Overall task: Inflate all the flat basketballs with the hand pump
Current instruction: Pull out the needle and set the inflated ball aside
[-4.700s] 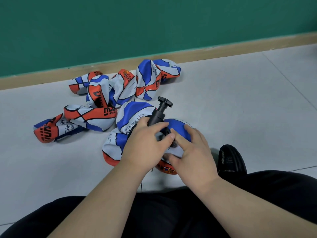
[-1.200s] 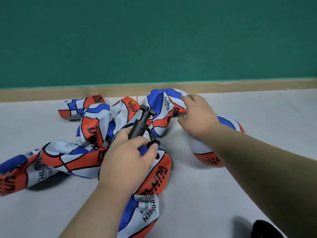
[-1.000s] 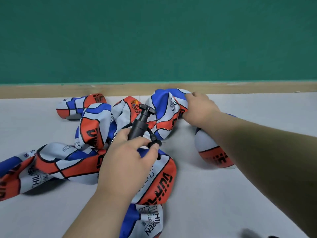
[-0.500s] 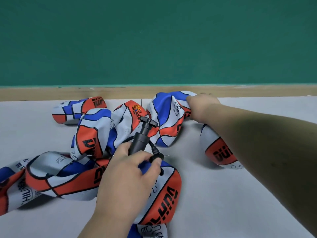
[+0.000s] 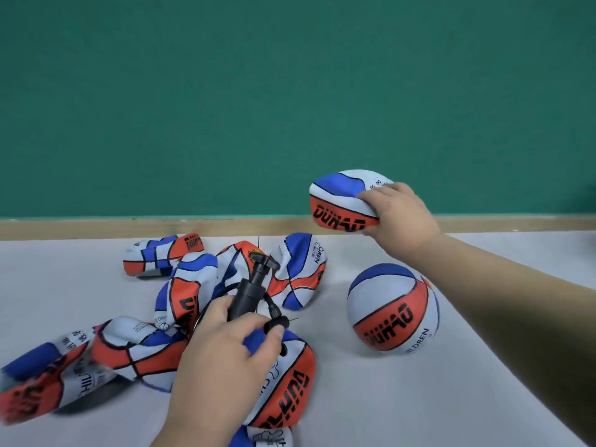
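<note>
while aloft, one basketball (image 5: 338, 201); one pump (image 5: 251, 291)

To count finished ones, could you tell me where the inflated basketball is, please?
The inflated basketball sits on the floor right of centre in the head view, beside the flat balls, below the right hand.

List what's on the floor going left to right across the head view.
At the left edge, crumpled flat ball → pump gripped by the left hand → inflated ball. The pile of flat balls in the middle overlaps, so skipped. The lifted flat ball in the right hand sits above the inflated one, also skipped.
</note>
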